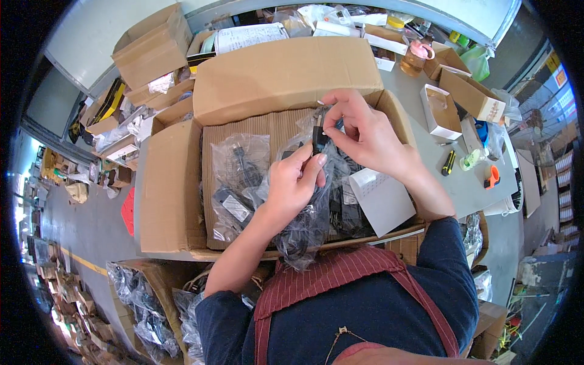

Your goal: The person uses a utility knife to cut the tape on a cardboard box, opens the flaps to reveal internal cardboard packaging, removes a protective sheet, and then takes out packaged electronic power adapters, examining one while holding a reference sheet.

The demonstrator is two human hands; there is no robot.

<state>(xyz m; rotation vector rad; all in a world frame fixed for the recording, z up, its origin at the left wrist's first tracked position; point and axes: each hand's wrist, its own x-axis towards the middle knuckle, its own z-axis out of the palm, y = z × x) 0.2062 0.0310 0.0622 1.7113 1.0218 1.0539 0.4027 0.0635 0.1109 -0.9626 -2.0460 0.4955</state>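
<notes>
My left hand point(293, 179) grips a clear plastic bag point(304, 228) with black cable inside, holding it over a large open cardboard box point(167, 188). A black plug point(319, 139) sticks up from the bag's mouth. My right hand point(356, 128) pinches the plug's top between thumb and fingers. Inside the box lie more bagged black cables point(238, 176) on a cardboard sheet, and a small white carton point(382, 199) at the right.
Grey table point(462, 182) to the right holds small open cardboard boxes point(442, 111), a pink-lidded cup point(415, 58), a yellow-black tool point(448, 162) and an orange item point(491, 176). More cartons point(152, 45) stand at the back left. Bagged cables point(143, 304) fill a box by my legs.
</notes>
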